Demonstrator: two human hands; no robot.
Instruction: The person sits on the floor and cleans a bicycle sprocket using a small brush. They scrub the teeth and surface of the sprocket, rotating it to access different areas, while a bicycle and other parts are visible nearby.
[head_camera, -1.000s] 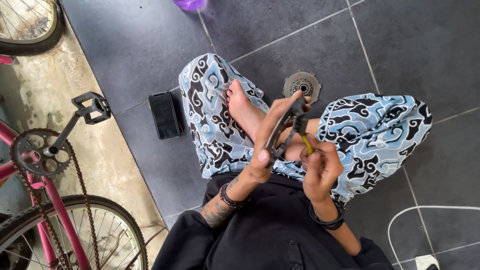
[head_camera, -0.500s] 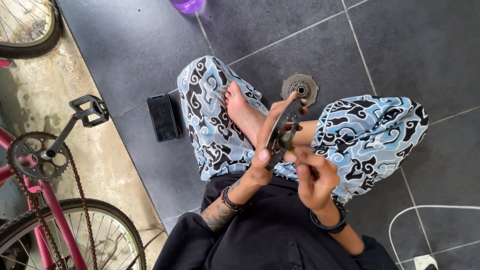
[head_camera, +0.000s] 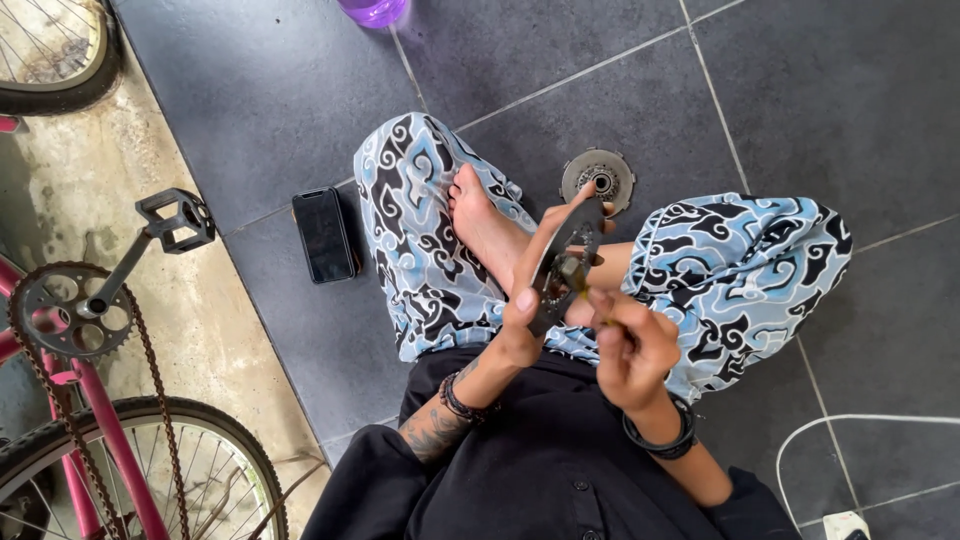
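Note:
I sit cross-legged on grey floor tiles in blue patterned trousers. My left hand (head_camera: 535, 300) grips a dark bicycle derailleur part (head_camera: 567, 262), holding it up edge-on over my lap. My right hand (head_camera: 630, 345) is closed around a small thin tool with a yellowish tip (head_camera: 583, 290) that touches the part's lower side. A round metal freewheel cog (head_camera: 598, 177) lies on the floor just beyond my knees.
A black phone (head_camera: 323, 235) lies flat on the tiles left of my knee. A pink bicycle frame (head_camera: 110, 440) with chainring (head_camera: 62, 310), chain, pedal (head_camera: 176, 218) and wheels stands at the left. A purple bottle (head_camera: 372, 10) is at the top; a white cable (head_camera: 860, 425) lies lower right.
My right hand moved its tool from the part's right side down to its lower edge, closer to my left hand. The part tilted slightly.

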